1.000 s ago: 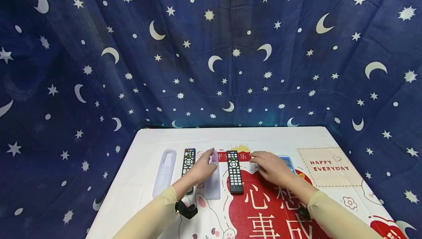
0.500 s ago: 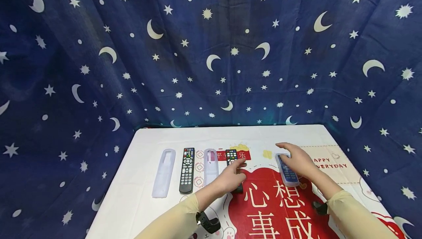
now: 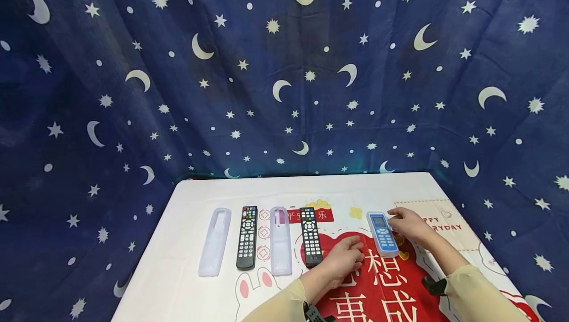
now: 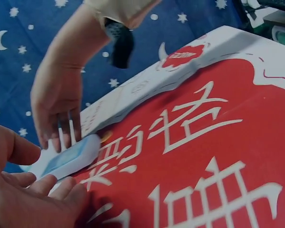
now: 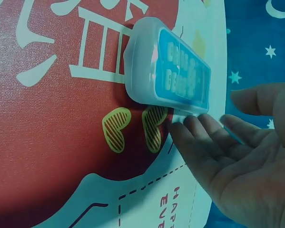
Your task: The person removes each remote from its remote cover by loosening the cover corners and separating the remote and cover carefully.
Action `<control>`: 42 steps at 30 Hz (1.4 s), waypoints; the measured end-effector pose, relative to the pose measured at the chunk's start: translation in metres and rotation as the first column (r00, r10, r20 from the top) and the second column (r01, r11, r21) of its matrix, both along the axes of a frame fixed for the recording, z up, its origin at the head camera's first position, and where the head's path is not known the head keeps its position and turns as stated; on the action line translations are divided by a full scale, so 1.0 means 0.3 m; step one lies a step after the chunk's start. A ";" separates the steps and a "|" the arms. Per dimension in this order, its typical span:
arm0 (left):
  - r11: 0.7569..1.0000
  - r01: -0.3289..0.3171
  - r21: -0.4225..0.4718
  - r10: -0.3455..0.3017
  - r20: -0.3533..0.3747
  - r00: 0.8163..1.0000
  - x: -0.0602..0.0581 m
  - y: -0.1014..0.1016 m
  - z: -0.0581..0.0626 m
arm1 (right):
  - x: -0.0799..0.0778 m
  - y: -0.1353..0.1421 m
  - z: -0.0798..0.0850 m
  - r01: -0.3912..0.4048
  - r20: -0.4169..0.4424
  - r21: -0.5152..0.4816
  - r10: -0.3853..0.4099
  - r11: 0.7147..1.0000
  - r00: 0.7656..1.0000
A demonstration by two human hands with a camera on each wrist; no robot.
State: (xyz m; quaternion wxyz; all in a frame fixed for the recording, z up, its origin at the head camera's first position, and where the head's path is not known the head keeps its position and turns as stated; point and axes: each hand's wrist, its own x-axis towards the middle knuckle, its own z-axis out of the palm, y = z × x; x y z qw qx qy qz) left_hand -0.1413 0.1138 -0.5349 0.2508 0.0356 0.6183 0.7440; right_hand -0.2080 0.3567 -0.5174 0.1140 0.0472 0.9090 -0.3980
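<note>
A blue remote control in a pale translucent cover lies on the right part of the table. My right hand is at its right side, fingertips right by its edge and thumb apart from it, as the right wrist view shows. My left hand hovers over the red print with loosely bent fingers, holding nothing, between the blue remote and a black remote control. In the left wrist view, the left fingers are in front of the blue remote's near end.
Left of the black remote lie a translucent remote cover, a second black remote control and another translucent cover, roughly in a row. The printed tablecloth covers the table. A blue star-patterned curtain hangs behind.
My left hand has moved right, past the near cover and the black remote. My right hand has moved right to the far side of the blue remote. The view has shifted slightly.
</note>
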 end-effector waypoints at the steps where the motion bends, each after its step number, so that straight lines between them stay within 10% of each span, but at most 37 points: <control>1: 1.000 -0.003 -0.009 0.003 -0.004 1.000 0.003 0.017 -0.005 | 0.002 0.001 -0.003 0.009 0.025 -0.027 -0.008 1.000 1.000; 14: 0.995 -0.032 -0.098 0.034 0.009 0.999 -0.048 0.143 -0.018 | 0.019 0.032 -0.026 0.047 0.162 -0.161 -0.021 0.986 0.987; 27: 0.998 0.050 0.045 -0.051 0.028 0.998 -0.078 0.190 -0.038 | 0.022 0.024 -0.057 0.074 0.157 -0.174 -0.046 0.982 0.987; 42: 0.967 -0.251 -0.039 0.251 0.000 0.968 -0.154 0.119 -0.023 | 0.017 -0.041 -0.055 0.012 0.058 -0.429 0.014 0.903 0.998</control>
